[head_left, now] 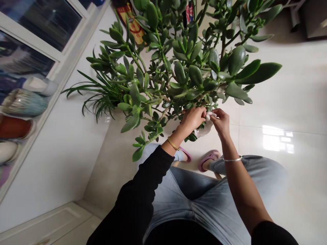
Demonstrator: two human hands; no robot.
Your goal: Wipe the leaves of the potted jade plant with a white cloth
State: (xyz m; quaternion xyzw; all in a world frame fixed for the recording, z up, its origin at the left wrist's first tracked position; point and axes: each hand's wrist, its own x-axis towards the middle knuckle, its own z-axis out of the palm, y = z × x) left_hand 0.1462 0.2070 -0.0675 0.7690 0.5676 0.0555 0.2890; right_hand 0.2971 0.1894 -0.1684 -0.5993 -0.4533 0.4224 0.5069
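Quick pic from my head cam, looking down at my lap: big jade plant [189,68] right in front of me, past my knees, thick glossy leaves all over, branches spreading up & out over my hands.

L hand [193,119] is up under the lower branches, fingers curled in right next to a leaf & the edge of a white cloth [205,127], or maybe tissue, hard to tell w/ the fingers in the way. Can't tell if L is actually gripping anything or just closed up against it. R hand [221,122] is just beside it, thumb & fingers pinched shut on the top corner of the cloth, which hangs down between both hands, touching the leaves.

Gold bangle [173,144] on L wrist, thin silver bangle [232,159] on R wrist, black sleeves [138,194] pushed up on both forearms. Light blue jeans [204,200] & pink slippers [209,160] below the hands.

Spider plant [97,95] sits just left of the jade, thin leaves poking out. Floor is shiny white tile [288,102] w/ window light reflected on it. Far left, a white-framed window [33,37] & some glazed vases or similar [22,102], can't really tell from this angle. Patterned mat [130,23] at the top behind the leaves.
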